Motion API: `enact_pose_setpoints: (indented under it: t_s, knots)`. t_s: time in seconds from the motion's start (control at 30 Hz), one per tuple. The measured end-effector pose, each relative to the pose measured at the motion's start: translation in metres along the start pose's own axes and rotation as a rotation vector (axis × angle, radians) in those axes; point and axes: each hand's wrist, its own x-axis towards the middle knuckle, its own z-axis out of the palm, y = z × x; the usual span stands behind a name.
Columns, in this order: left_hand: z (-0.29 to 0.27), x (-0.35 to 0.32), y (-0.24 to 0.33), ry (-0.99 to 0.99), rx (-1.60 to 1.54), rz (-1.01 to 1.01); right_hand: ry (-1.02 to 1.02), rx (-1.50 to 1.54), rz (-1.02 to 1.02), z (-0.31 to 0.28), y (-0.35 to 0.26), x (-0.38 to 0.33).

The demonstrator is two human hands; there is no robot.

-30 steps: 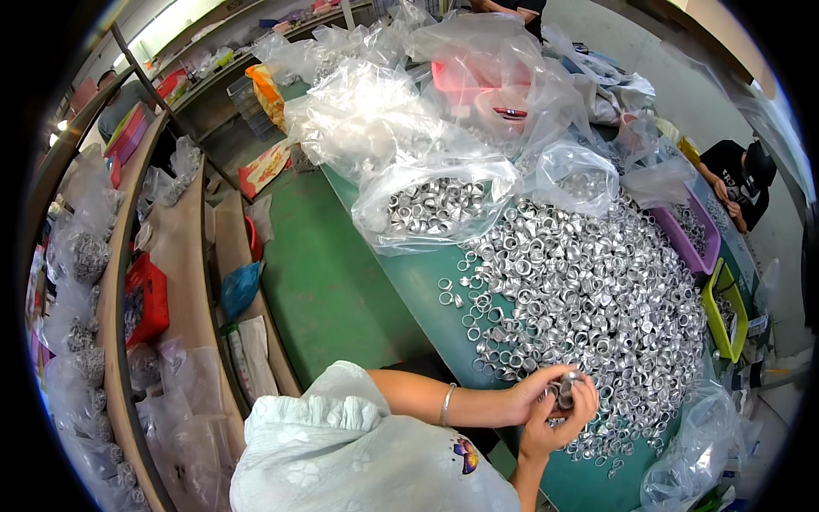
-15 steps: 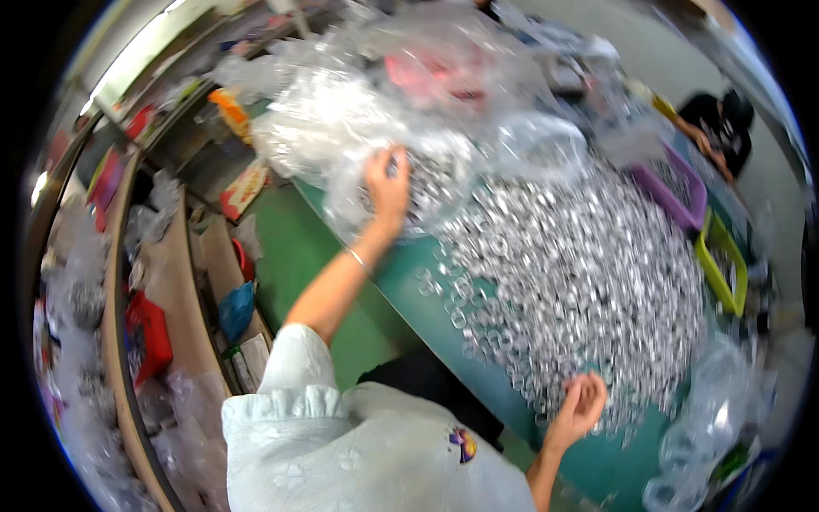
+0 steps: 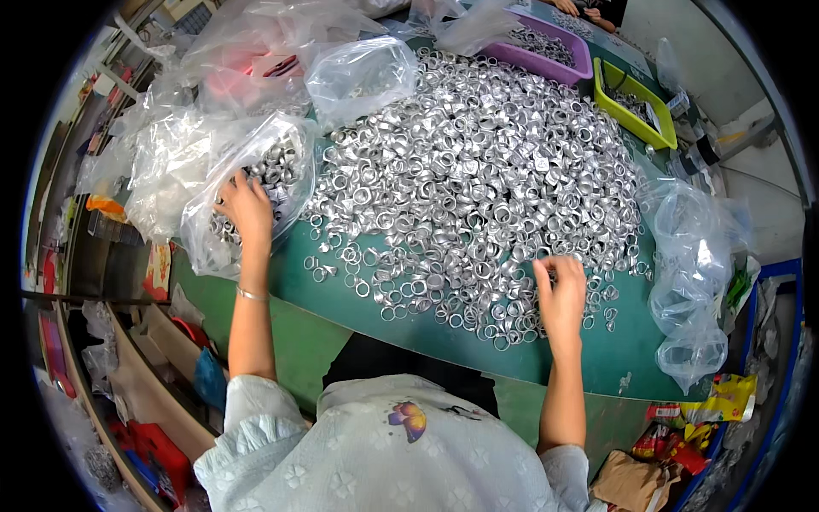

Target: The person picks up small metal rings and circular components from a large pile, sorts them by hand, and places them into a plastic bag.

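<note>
A wide heap of silvery metal rings point(image 3: 478, 162) covers the middle of the green table point(image 3: 409, 341). My left hand point(image 3: 246, 209) is at the mouth of a clear plastic bag point(image 3: 294, 141), its fingers apart over the rings inside point(image 3: 277, 179). Its fingertips touch or nearly touch those rings. By the heap's near right edge is my right hand point(image 3: 563, 294), thumb and fingers curled together. Whatever it pinches, if anything, is too small to make out.
Behind the heap stand a purple basket point(image 3: 584, 64) and a yellow-green basket point(image 3: 636, 111), both holding metal pieces. More clear bags point(image 3: 363, 77) lie at the back left. Crumpled plastic point(image 3: 682, 282) hangs over the right edge. Another person's hands point(image 3: 580, 10) show at the far side.
The view has turned, so the table now lies more squarely before me. My left hand stays at the bag of rings; my right hand remains by the heap's near edge.
</note>
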Motion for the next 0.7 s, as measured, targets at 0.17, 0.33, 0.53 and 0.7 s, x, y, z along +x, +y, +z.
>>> enact_pose_setpoints:
  t_s: [0.17,0.33,0.53,0.7]
  knots:
    - [-0.052,-0.073,0.101,-0.013,-0.581,0.385,-0.034,-0.032,0.027,0.032,0.009,0.016]
    - [-0.081,-0.147,0.191,-0.641,-0.935,0.843,-0.108,1.312,0.530,-0.005,0.017,0.003]
    - [-0.075,-0.161,0.219,-0.742,-0.659,1.110,-0.231,0.230,0.031,-0.001,-0.002,0.002]
    - [-0.072,-0.157,0.219,-0.720,-1.083,0.819,-0.288,-0.011,-0.223,0.011,0.005,0.013]
